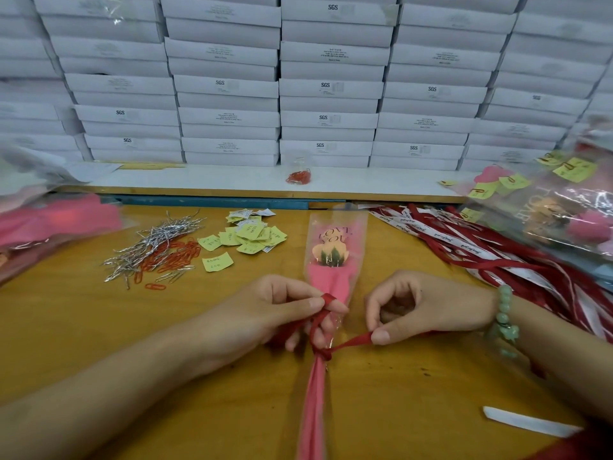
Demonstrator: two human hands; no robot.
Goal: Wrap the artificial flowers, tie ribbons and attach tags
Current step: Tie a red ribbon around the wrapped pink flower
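Wrapped flower (331,260) on desk (99,327) between 2 hands, long axis away from person, bloom far. Red ribbon (351,343) knotted round neck, just nearer than fingers. Left hand (278,313) pinches loop over wrap; right hand (428,310) pinches free end, right of knot. Pull likely sideways, across axis.

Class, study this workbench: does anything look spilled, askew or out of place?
Nothing looks damaged. Red paper clips and silver wire ties lie in a tangled heap on the wooden table, left of the yellow paper tags.
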